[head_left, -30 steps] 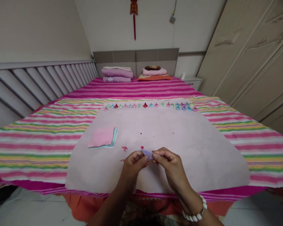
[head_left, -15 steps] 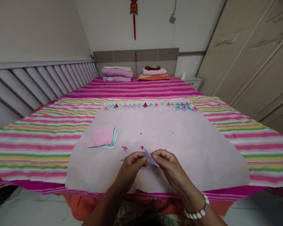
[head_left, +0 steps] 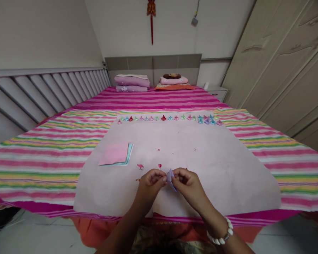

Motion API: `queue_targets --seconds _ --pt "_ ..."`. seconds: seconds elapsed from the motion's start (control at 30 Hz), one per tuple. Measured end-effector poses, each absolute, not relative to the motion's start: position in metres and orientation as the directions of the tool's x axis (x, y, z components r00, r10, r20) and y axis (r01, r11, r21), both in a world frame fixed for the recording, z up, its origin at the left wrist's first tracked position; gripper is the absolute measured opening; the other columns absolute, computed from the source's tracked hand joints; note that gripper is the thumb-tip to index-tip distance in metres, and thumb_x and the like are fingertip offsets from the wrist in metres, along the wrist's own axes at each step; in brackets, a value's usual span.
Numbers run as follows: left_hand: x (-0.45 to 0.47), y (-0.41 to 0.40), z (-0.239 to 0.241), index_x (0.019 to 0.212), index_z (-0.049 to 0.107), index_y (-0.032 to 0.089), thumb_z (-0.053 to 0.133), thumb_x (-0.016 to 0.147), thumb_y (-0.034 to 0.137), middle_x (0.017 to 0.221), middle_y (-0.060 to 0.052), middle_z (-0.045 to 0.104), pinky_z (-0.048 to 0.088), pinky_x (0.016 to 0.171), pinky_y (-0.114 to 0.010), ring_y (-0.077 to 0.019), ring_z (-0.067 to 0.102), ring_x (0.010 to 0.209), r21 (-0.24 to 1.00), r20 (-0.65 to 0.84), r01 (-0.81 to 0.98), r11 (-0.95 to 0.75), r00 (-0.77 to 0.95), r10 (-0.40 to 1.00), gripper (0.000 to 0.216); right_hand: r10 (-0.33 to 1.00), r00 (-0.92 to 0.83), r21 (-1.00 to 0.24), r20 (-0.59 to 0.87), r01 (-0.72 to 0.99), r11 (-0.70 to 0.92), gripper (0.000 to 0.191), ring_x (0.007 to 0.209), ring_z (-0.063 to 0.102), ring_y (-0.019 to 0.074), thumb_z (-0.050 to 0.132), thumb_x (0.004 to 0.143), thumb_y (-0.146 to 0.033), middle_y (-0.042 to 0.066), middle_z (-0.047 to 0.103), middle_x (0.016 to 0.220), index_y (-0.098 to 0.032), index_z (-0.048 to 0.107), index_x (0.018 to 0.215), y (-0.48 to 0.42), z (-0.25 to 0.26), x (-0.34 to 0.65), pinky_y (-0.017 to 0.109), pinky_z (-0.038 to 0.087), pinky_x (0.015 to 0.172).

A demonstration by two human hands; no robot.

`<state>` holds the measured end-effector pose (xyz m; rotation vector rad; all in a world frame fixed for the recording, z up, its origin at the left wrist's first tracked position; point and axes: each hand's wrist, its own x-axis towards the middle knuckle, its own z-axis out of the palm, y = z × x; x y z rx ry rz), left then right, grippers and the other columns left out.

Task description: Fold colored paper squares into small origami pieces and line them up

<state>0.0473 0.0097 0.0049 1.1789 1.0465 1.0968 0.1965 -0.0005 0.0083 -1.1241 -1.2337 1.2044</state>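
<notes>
A small folded purple paper (head_left: 171, 180) is pinched between the thumb and fingers of my right hand (head_left: 187, 181), which wears a white bead bracelet. It stands nearly edge-on above the large pale sheet (head_left: 214, 158). My left hand (head_left: 152, 181) is closed, thumb against fingers, right beside the paper's left edge; whether it grips the paper I cannot tell. Small red scraps (head_left: 140, 166) lie on the sheet just beyond my hands. To the left is a stack of square paper (head_left: 115, 153), pink on top with blue and white below.
Several small folded paper pieces (head_left: 163, 118) in many colours line the sheet's far edge, bunched at the right. Beneath is a striped bed cover (head_left: 42, 151). Folded bedding (head_left: 131, 82) sits by the headboard (head_left: 137, 63). A metal rail (head_left: 55, 79) runs along the left, a wardrobe (head_left: 288, 63) along the right.
The purple paper has turned from a slanted triangle to a narrower, more upright position. My left fingertips have shifted slightly right and now cover less of it.
</notes>
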Motion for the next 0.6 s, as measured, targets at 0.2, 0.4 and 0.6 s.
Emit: queue_targets --seconds 0.2,0.4,0.6 --pt "0.0565 -0.0013 0.0116 0.090 0.069 0.016 0.067 0.074 0.029 0.088 -0.009 0.072 0.053 0.074 -0.032 -0.0222 0.067 0.081 0.983 0.106 0.137 -0.122 0.123 0.987 0.021 0.975 0.093 -0.974 0.202 0.125 0.190 0.006 0.053 0.043 0.0118 0.063 0.072 -0.021 -0.003 0.051 0.057 -0.018 0.067 0.068 -0.0012 -0.0010 0.1921 0.025 0.034 0.050" --pt "0.0584 -0.0004 0.0116 0.095 0.066 0.016 0.061 0.078 0.024 0.088 -0.010 0.073 0.054 0.072 -0.032 -0.0218 0.069 0.077 0.981 0.099 0.153 -0.118 0.127 0.987 0.020 0.961 0.112 -0.967 0.252 0.073 0.245 0.008 0.062 0.052 0.0151 0.063 0.071 -0.019 0.003 0.061 0.073 -0.021 0.071 0.074 -0.0015 0.0003 0.1910 0.027 0.041 0.055" --pt "0.0542 0.0002 0.0120 0.092 0.059 0.019 0.059 0.080 0.025 0.084 -0.006 0.070 0.050 0.060 -0.027 -0.0177 0.067 0.068 0.990 0.071 0.112 -0.085 0.127 0.989 0.014 0.989 0.097 -0.983 0.111 -0.139 0.124 0.011 0.068 0.058 0.0165 0.068 0.066 -0.020 0.004 0.067 0.081 -0.020 0.074 0.075 -0.0023 0.0041 0.1925 0.029 0.046 0.063"
